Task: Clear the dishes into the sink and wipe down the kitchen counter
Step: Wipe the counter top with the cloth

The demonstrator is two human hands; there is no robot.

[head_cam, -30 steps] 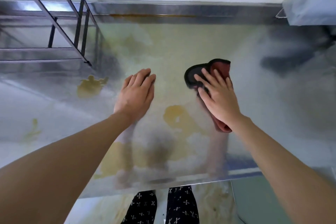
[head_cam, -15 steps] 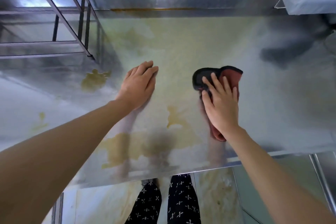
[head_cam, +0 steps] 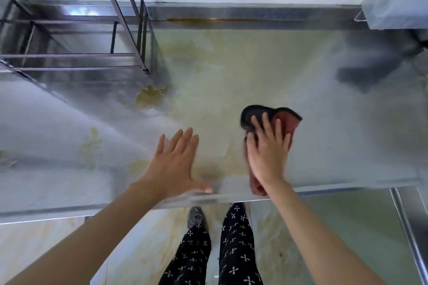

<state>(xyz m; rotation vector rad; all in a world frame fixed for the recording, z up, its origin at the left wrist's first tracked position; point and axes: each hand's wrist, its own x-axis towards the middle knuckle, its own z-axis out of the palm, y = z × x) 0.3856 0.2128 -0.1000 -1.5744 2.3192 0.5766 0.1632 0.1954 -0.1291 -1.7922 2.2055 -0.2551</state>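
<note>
Change: both hands have drawn back toward the near edge of the surface [head_cam: 324,136]. The cloth [head_cam: 288,120] has travelled with the right hand [head_cam: 268,157], and its lower end now reaches that edge.
Second change: the fingers [head_cam: 186,141] of the left hand [head_cam: 173,166], held together a second ago, are now fanned apart.
Meaning for the task: judged to be a pull stroke within the wiping step. No dishes or sink are in view, so the clearing step cannot be assessed.
Right fingers: straight and slightly spread, neither clenched nor curled round anything, pressing flat on the cloth.
Cloth: red with a black part, bunched. It lies under the right palm and shows beyond the fingertips and below the wrist.
Left fingers: extended, grasping nothing. The palm appears to rest on the surface, with the thumb lying along the near edge.
Yellow stains [head_cam: 150,97]: one patch beyond the left fingertips, fainter marks further left, and a thin film between the two hands.
Rack [head_cam: 129,30]: metal, well beyond the left fingertips.
Plastic bag [head_cam: 398,2]: far beyond the right fingertips, to their right.
Outlook: the stains beyond the left fingers probably need further passes.
</note>
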